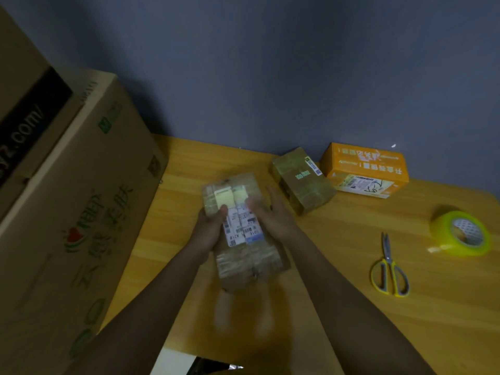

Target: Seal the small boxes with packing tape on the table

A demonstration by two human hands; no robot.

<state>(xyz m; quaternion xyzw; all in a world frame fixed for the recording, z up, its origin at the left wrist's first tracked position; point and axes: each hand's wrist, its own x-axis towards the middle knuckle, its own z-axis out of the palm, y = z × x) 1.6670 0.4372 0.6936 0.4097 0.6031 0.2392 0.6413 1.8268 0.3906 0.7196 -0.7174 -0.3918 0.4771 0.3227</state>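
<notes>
- Left hand point(209, 228) and right hand point(273, 215) grip a taped brown box point(243, 228) from either side above the wooden table point(351, 307).
- Scissors point(389, 269) lie near the yellow tape roll point(460, 234).

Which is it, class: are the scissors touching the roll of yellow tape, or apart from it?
Apart. The head view shows the scissors lying left of the tape roll, with a strip of bare wooden table plainly between them.

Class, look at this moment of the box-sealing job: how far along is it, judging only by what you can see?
Looks done: the brown box set by the wall already looks taped over. In hand: the left hand and right hand hold a taped, labelled box. Possibly left: the orange box; tape on it cannot be made out. The tape roll and scissors lie idle.
</notes>
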